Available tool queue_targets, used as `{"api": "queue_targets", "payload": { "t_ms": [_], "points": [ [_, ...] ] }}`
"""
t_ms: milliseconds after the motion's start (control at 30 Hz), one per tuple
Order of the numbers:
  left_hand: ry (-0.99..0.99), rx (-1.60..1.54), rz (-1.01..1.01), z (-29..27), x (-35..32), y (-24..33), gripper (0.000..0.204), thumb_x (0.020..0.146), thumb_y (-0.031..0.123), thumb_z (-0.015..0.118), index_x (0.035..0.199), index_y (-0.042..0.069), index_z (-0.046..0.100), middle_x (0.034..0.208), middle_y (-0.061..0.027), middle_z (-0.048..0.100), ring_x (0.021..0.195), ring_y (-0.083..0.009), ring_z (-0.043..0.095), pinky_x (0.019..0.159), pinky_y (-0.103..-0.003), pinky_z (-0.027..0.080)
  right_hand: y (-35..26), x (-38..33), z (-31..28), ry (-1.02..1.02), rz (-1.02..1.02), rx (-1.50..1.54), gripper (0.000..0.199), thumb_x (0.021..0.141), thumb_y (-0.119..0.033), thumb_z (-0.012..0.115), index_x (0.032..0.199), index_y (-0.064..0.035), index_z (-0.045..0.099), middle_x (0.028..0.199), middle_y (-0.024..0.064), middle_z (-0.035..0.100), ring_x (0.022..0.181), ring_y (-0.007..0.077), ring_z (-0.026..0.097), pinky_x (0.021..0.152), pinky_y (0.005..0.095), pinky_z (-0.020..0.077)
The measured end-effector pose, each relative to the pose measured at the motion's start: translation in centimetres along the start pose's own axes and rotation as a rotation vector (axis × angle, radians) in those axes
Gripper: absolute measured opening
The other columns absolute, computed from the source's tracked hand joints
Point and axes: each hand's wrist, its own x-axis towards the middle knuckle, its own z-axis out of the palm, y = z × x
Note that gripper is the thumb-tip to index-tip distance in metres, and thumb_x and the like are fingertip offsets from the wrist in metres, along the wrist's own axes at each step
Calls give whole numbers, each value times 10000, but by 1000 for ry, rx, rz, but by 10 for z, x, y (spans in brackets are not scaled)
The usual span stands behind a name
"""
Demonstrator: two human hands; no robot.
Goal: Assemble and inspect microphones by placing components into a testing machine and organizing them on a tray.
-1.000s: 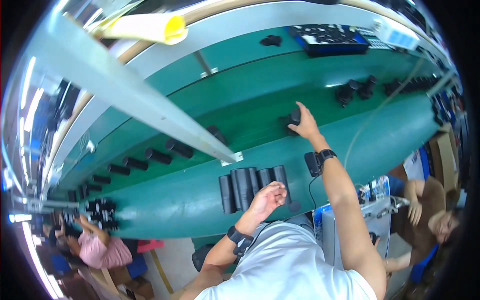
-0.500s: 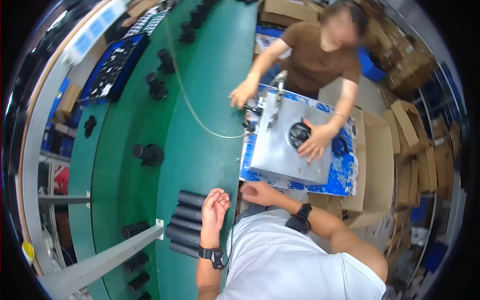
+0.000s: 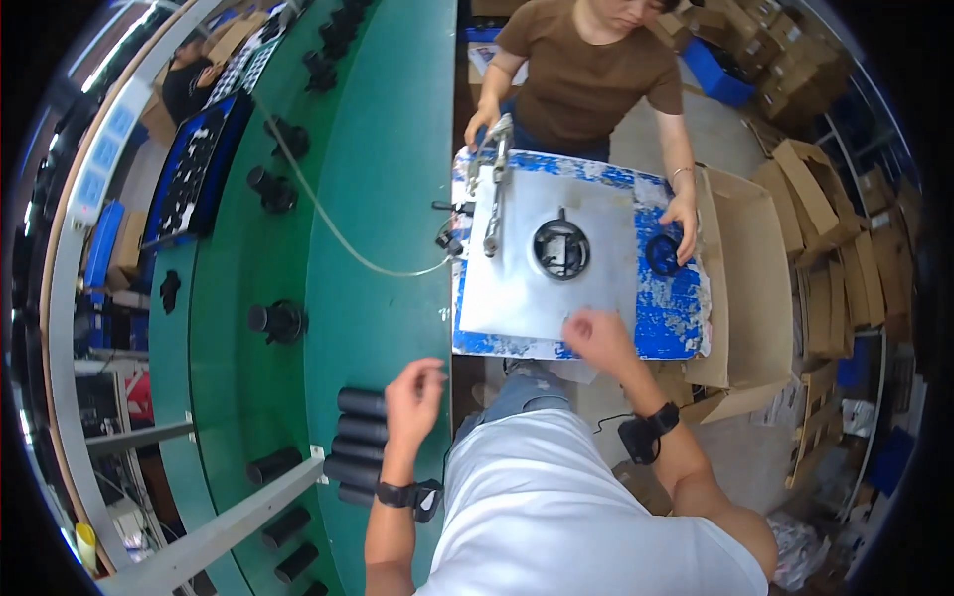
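My left hand (image 3: 413, 397) is held over the green bench beside a row of black cylinders (image 3: 360, 433). Its fingers are loosely bent and somewhat apart, with nothing visible in them. My right hand (image 3: 596, 338) is at the near edge of a grey metal plate (image 3: 507, 303); motion smears its bent fingers, and whether it touches the plate cannot be told. Set in the plate is a round opening with a black rim (image 3: 538, 254) and dark parts inside. A metal clamp-like arm (image 3: 497, 189) stands at the plate's left side.
Across the worn blue-and-white table (image 3: 664, 333), a co-worker's hand (image 3: 681, 223) touches a black ring (image 3: 663, 255); their other hand is near the clamp-like arm. A thin hose (image 3: 343, 234) crosses the green bench (image 3: 383, 179). An open carton (image 3: 740, 278) stands right of the table.
My right hand has moved rightward to the plate's near edge. The co-worker's hand has left the round opening for the black ring, and their other hand has drawn back. The whole view has shifted.
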Motion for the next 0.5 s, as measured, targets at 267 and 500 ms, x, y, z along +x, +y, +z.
{"api": "queue_targets", "payload": {
  "t_ms": [267,500],
  "points": [
    [-422,912,813,135,150,51,409,863,200,606,1234,68,495,1205,-125,558,744,-333,662,643,-422,545,-27,143,-52,-12,131,-624,447,750,-441,711,1006,-75,731,972,163,710,933,307,685,744,383,549],
    [-695,1041,945,153,192,50,306,906,373,572,973,77,536,923,-94,615,726,-313,676,606,-419,544,-45,162,-53,-238,133,-881,285,713,-221,654,958,-109,747,1020,105,715,968,251,684,806,351,547]
  ]
}}
